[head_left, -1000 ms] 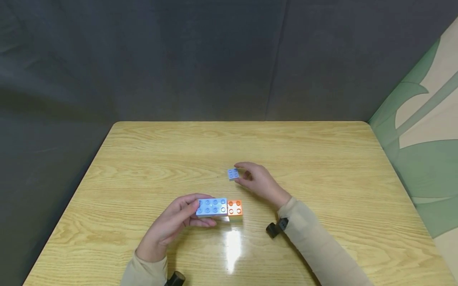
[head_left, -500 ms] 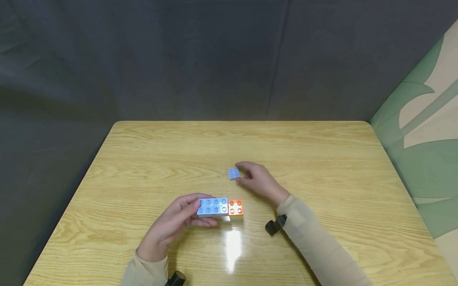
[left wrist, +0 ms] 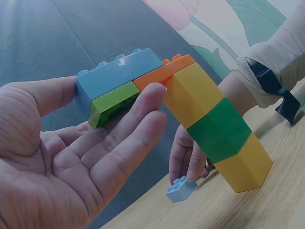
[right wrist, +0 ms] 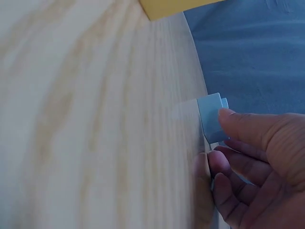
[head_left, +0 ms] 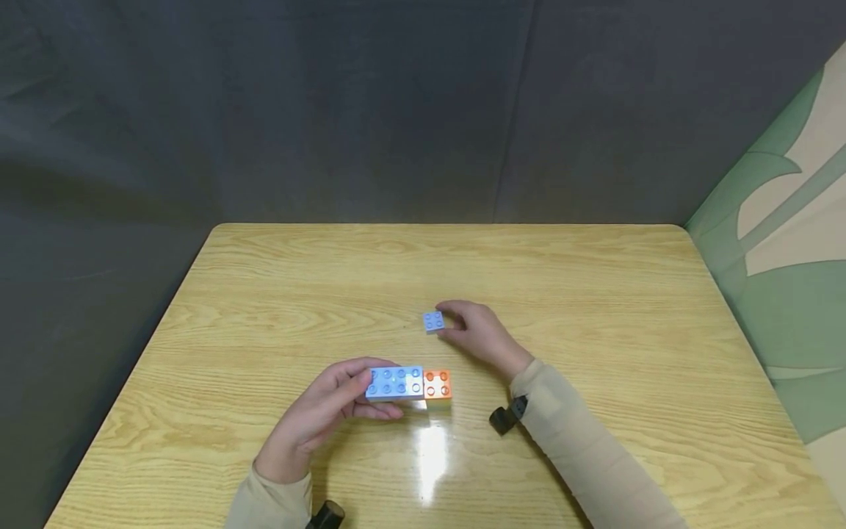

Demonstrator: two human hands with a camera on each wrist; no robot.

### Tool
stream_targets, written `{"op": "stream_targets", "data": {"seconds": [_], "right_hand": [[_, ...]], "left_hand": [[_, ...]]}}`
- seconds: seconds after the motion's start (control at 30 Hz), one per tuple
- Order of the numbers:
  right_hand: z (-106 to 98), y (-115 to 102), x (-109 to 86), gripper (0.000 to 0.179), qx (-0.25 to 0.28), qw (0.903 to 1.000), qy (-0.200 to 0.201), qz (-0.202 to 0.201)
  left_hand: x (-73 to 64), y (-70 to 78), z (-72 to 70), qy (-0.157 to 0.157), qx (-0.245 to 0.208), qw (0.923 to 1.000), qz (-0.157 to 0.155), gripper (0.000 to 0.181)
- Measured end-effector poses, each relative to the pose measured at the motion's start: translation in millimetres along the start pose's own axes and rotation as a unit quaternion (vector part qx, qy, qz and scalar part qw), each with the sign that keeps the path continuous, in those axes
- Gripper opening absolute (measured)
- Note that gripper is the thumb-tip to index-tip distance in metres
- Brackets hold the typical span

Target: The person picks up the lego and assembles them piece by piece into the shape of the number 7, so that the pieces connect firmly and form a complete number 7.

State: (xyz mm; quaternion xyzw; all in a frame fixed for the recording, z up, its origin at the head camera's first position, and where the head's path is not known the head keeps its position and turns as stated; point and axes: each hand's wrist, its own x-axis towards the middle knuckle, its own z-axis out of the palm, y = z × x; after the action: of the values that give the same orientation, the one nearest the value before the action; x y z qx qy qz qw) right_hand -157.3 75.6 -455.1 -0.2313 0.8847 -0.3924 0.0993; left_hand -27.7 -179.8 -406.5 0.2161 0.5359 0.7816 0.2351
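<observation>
My left hand [head_left: 324,404] holds a built shape of toy bricks by its left end, thumb against the long blue brick [head_left: 394,383]. A lime green brick [left wrist: 112,102] sits beneath that blue one, and an orange brick [head_left: 438,383] adjoins it on the right. Under the orange runs a column: a yellow brick [left wrist: 193,93], a dark green brick [left wrist: 221,129] and a lower yellow brick [left wrist: 245,162] close to the tabletop. Farther back, my right hand [head_left: 479,334] pinches a small light blue brick [head_left: 433,321] between thumb and finger, studs up, at the table surface.
The wooden table [head_left: 297,272] has rounded far corners. A dark curtain [head_left: 363,110] hangs behind it and along the left, and a leaf-patterned panel [head_left: 793,316] borders the right. Black camera mounts [head_left: 505,419] are strapped at both wrists.
Very little differs: the bricks and my left hand sit slightly farther right in the head view. Both hands keep their hold.
</observation>
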Motion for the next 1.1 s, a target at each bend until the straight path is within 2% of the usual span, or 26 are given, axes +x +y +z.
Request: {"op": "stream_targets", "data": {"seconds": [0.27, 0.57, 0.83, 1.1], "right_hand": [[1, -2, 1.3, 0.046, -0.005, 0.9999, 0.007, 0.011], [3, -3, 1.4, 0.039, -0.011, 0.9998, 0.012, 0.014], [2, -6, -2.6, 0.034, -0.015, 0.9997, 0.021, 0.005], [-6, -15, -12.1, 0.032, 0.007, 0.9997, 0.022, 0.002]], "left_hand": [[-0.2, -0.1, -0.8, 0.008, 0.003, 0.9999, -0.009, 0.036], [-0.4, -0.1, -1.4, -0.014, -0.004, 0.9998, 0.012, 0.037], [-1.0, -0.1, -0.6, 0.005, -0.001, 1.0, 0.001, 0.035], [-0.9, -0.2, -1.4, 0.01, 0.001, 1.0, 0.001, 0.036]]}}
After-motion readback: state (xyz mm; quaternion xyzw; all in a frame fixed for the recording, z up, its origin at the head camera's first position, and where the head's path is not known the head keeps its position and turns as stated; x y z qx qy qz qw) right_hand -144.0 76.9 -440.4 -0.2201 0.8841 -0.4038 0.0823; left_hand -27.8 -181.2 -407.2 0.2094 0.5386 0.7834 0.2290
